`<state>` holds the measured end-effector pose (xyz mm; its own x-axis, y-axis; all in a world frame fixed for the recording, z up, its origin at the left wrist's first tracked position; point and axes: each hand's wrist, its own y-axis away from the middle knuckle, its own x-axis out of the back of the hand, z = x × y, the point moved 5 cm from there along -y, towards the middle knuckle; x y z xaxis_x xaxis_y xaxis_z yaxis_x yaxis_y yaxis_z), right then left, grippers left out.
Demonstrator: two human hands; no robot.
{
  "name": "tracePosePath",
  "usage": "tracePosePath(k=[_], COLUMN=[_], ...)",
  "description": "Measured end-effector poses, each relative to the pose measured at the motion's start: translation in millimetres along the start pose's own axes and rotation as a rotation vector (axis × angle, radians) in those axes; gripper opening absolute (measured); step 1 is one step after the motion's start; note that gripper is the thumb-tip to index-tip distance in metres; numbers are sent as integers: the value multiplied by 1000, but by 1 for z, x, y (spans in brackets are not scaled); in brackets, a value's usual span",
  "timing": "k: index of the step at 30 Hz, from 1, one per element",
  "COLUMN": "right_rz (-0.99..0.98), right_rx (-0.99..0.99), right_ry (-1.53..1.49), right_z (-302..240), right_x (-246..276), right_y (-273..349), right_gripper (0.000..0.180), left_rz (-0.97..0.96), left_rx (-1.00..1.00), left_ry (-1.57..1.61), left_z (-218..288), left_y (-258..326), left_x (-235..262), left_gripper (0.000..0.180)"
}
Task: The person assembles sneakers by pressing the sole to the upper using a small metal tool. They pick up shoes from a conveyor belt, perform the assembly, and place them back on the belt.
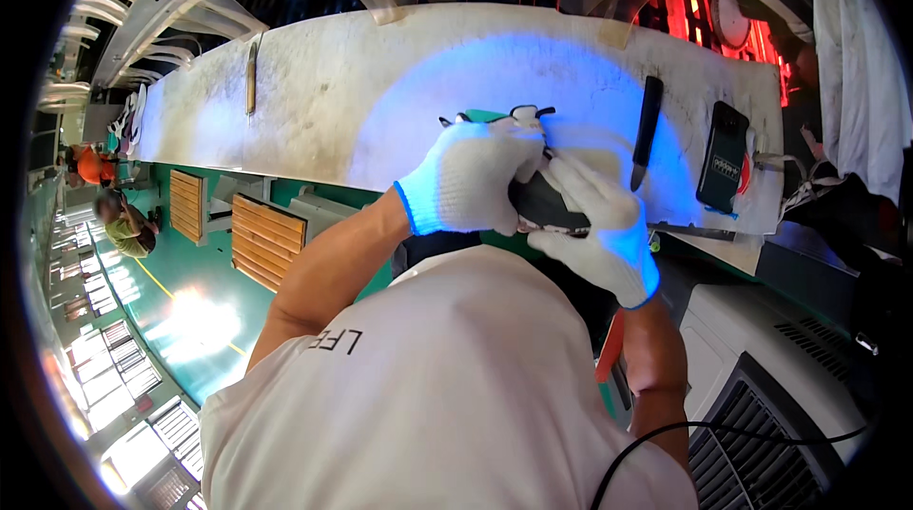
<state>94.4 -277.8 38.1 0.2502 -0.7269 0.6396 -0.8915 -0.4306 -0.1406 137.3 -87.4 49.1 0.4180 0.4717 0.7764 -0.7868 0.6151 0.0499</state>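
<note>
Both my hands wear white knitted gloves with blue cuffs. Between them, over the near edge of the bench, is a dark shoe [549, 203] with green and white parts at its far end; the gloves cover much of it. My left hand [468, 177] wraps around its left side, fingers curled near the top. My right hand [604, 210] grips the right side, its fingers lying along the upper surface and the thumb below. A knife with a black handle [649, 120] lies on the bench to the right of my right hand.
The pale, stained bench [314, 82] is partly lit blue. A dark phone [723, 158] lies at its right, and a wooden-handled tool [251, 80] at its left. Red-glowing equipment [680, 15] is behind. Slatted wooden seats [269, 239] and a seated person [128, 225] are on the left.
</note>
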Motion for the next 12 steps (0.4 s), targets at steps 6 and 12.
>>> tracePosePath(k=[6,12], right_rz=[-217,-239], right_rx=[-402,-486], right_ry=[-143,-115], right_z=[5,20], right_x=[-11,-23], right_y=[-22,-26], right_gripper=[84,91], left_rz=[-184,-354], left_rx=[-8,-91], left_ry=[-55,-30], left_z=[4,-11], left_y=[-10,-9], left_x=[4,5], left_gripper=[42,60])
